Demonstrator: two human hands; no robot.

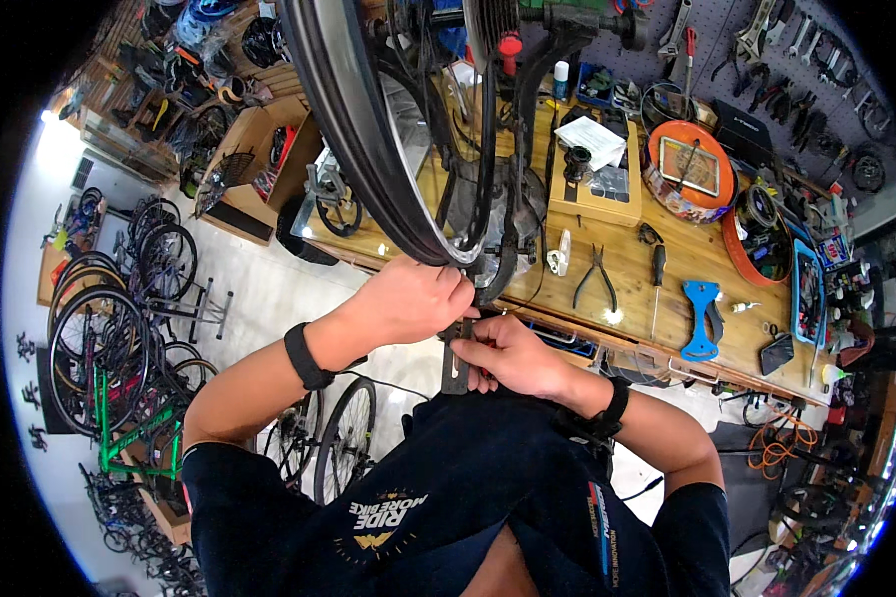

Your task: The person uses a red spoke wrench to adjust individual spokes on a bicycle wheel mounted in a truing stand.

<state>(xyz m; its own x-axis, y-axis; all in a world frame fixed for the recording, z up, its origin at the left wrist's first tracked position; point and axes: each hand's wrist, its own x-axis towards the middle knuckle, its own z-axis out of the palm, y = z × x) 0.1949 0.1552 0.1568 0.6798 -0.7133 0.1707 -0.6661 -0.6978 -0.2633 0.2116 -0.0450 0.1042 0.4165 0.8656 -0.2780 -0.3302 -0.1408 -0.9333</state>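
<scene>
A dark bicycle wheel point(363, 129) stands upright in a black truing stand point(533, 104) on the wooden bench. My left hand point(418, 300) is closed just below the wheel's lower rim, its fingers curled together; what they pinch is hidden. Beside it, my right hand point(516, 356) grips a flat dark metal tool point(455, 368) with a long slot, thumb pressed on its face. The tool points down toward my chest, and its upper end lies close to my left fingers.
On the wooden bench point(617, 289) to the right lie pliers point(596, 279), a screwdriver point(658, 269), a blue tool point(701, 318) and a cardboard box point(597, 204). An orange round tray point(657, 149) sits behind. Bicycles point(110, 338) stand at left; a carton point(254, 179) is on the floor.
</scene>
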